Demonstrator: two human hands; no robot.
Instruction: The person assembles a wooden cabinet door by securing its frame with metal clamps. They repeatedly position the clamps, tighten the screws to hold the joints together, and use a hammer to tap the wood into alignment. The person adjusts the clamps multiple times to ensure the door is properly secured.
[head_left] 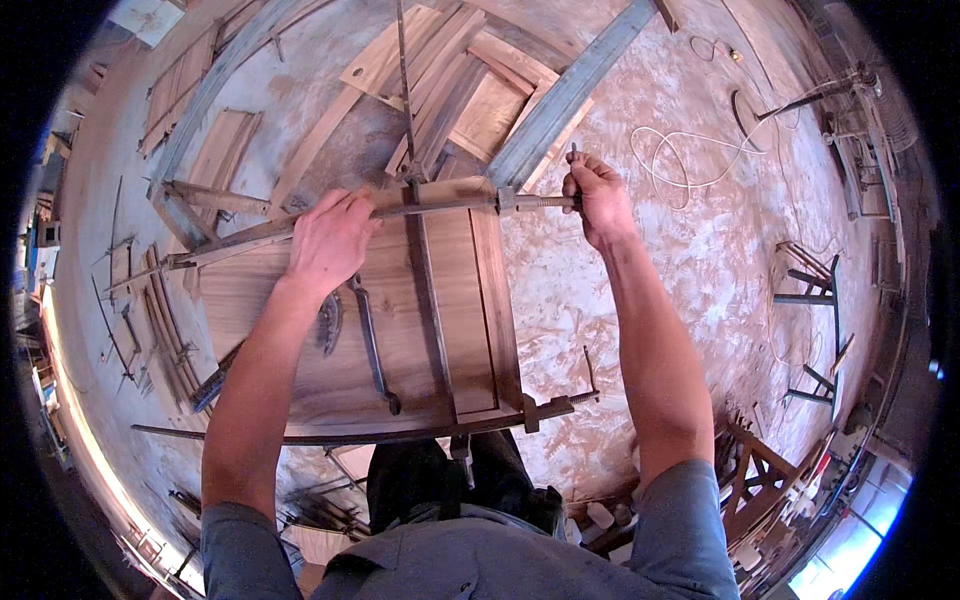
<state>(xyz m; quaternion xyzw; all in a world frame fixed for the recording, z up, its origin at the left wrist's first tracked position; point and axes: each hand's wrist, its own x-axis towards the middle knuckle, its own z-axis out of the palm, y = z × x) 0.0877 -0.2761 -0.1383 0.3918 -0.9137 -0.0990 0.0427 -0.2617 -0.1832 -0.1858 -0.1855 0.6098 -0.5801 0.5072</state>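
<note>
A wooden panel with a frame edge (390, 330) lies flat before me, with several bar clamps across it. My right hand (602, 203) is closed around the handle at the screw end of the far bar clamp (445, 207), just past the panel's right edge. Over the left part of that same bar, my left hand (332, 235) curls its fingers; their tips are partly hidden. A near bar clamp (410, 433) runs along the panel's front edge, and a crosswise bar clamp (428, 300) spans it front to back. On top of the panel rests a dark metal wrench-like tool (372, 350).
Beyond the panel, wooden boards (440, 85) and a blue-grey metal beam (570, 90) lie on the stained floor (660, 290). A white cord (690, 180) loops at the right. Dark metal stands (815, 290) are farther right. Wooden strips (170, 330) lie at the left.
</note>
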